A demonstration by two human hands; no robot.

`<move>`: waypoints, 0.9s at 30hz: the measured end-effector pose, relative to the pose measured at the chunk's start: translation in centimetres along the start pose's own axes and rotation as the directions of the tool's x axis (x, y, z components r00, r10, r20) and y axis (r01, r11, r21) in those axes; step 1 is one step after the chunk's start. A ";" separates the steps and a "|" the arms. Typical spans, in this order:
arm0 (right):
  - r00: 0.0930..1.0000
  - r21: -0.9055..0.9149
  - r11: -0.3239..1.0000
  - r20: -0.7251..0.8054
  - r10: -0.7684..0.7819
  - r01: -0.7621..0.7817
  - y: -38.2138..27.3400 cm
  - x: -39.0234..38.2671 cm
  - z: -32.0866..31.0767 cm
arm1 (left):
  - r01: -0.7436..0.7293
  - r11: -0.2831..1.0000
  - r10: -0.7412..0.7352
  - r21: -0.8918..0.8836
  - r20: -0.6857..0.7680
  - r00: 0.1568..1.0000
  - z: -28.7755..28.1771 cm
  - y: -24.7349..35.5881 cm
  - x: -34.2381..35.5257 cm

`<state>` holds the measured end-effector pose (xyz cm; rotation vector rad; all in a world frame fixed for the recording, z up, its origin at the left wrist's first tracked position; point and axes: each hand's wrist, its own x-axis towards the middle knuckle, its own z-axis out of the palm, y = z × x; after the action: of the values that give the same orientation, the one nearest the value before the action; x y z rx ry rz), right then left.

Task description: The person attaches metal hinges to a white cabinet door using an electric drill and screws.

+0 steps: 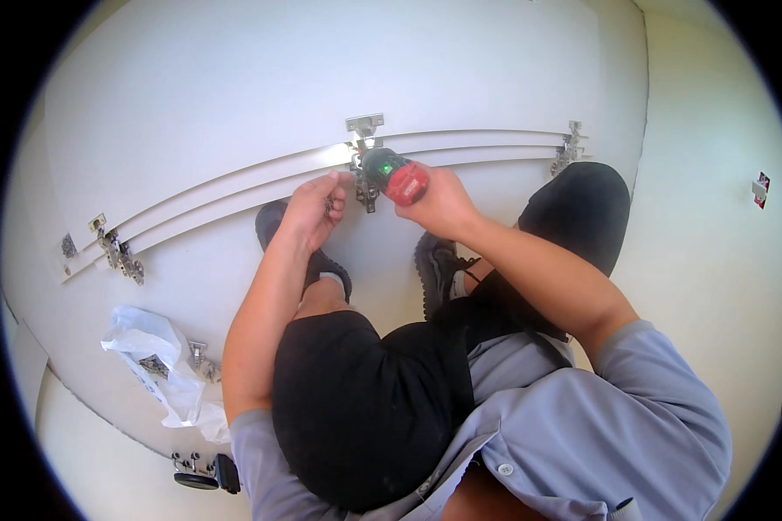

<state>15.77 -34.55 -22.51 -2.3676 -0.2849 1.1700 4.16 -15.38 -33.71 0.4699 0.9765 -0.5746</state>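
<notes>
My right hand (443, 207) is closed round the handle of a red and black cordless drill (406, 184), which has a green light showing on its back. The drill's front end is over the middle metal cabinet hinges (365, 126), on the edges of several white panels (261, 178). Close to the left of those hinges is my left hand (318, 208), fingers curled, thumb and forefinger pointing toward the drill. Small dark metal pieces that look like screws show in its palm. The drill's tip is hidden behind its body.
More hinges sit at the panels' left end (120, 253) and right end (567, 149). A small heap of screws (69, 246) lies at the far left. Nearer me are a white plastic bag (169, 373) with metal hardware and some black casters (202, 473). My shoes (434, 269) stand beside the panels.
</notes>
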 end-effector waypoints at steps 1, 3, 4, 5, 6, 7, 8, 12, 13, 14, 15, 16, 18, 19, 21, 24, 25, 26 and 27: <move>1.000 -0.004 1.000 0.000 0.002 -0.002 0.0 0.1 0.1 | 0.001 1.000 -0.001 0.001 -0.004 1.000 0.0 0.0 0.0; 1.000 0.001 1.000 0.001 -0.003 0.003 0.2 0.2 0.1 | 0.004 1.000 -0.004 0.001 -0.015 1.000 0.0 0.1 0.1; 1.000 0.002 1.000 0.001 -0.005 0.005 0.2 0.2 0.2 | 0.006 1.000 -0.006 0.001 -0.022 1.000 0.1 0.1 0.1; 1.000 0.013 1.000 -0.008 -0.022 0.022 0.3 0.2 0.2 | 0.009 1.000 -0.009 0.001 -0.029 1.000 0.2 0.2 0.1; 0.999 0.023 0.999 -0.016 -0.039 0.039 0.3 0.2 0.2 | 0.003 1.000 -0.003 0.006 -0.021 1.000 0.3 0.3 0.1; 0.998 0.032 0.998 -0.025 -0.055 0.056 0.3 0.1 0.2 | -0.002 1.000 0.003 0.011 -0.013 1.000 0.4 0.4 0.2; 0.998 0.023 0.998 -0.020 -0.052 0.052 0.3 0.1 0.2 | -0.008 1.000 0.008 0.016 -0.005 1.000 0.5 0.6 0.2; 0.999 0.014 0.999 -0.011 -0.038 0.038 0.0 0.0 -0.1 | -0.003 0.996 -0.003 0.092 0.059 0.998 1.5 2.0 0.3; 0.999 0.020 0.999 -0.011 -0.035 0.035 0.0 0.0 -0.1 | -0.005 0.996 -0.003 0.092 0.077 0.997 1.9 2.4 0.4; 1.000 0.017 1.000 -0.004 -0.026 0.026 0.0 0.0 -0.2 | -0.006 0.996 -0.002 0.092 0.094 0.996 2.1 2.6 0.6; 1.000 0.014 1.000 0.003 -0.020 0.020 0.0 0.1 -0.1 | -0.007 0.997 -0.001 0.082 0.089 0.996 2.1 2.6 0.7; 1.000 0.011 1.000 0.012 -0.015 0.015 0.0 0.2 -0.1 | -0.008 0.997 0.002 0.071 0.083 0.997 2.0 2.6 0.9; 0.999 -0.015 1.000 0.030 0.020 -0.019 -0.4 0.2 -0.2 | -0.005 0.998 0.000 0.061 0.084 0.997 1.7 2.2 1.6; 0.998 -0.020 0.999 0.049 0.025 -0.025 -0.8 0.4 0.0 | -0.007 0.998 0.002 0.065 0.077 0.997 1.2 2.1 2.0; 0.999 -0.045 0.998 0.021 -0.033 0.034 0.7 0.7 0.4 | -0.030 0.999 0.027 0.041 0.065 0.998 0.8 1.4 2.5; 0.999 -0.160 0.986 -0.003 -0.051 0.050 0.8 1.0 0.1 | -0.013 1.000 0.011 0.020 0.109 0.994 1.6 1.7 2.2; 1.000 -0.160 0.987 0.014 -0.004 0.006 0.0 1.1 -0.2 | -0.026 1.000 0.024 0.010 0.100 0.995 1.7 1.9 1.7; 0.999 -0.163 0.986 0.031 0.044 -0.039 -0.9 1.1 -0.4 | -0.033 0.999 0.031 0.018 0.083 0.996 1.1 2.0 1.4; 0.995 -0.176 0.981 0.044 0.094 -0.085 -1.7 1.2 -0.7 | -0.041 0.999 0.039 0.022 0.073 0.997 0.5 1.8 1.4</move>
<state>17.10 -32.86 -22.10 -2.5259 -0.3128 1.2978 6.29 -14.66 -34.50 0.4849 0.8903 -0.5638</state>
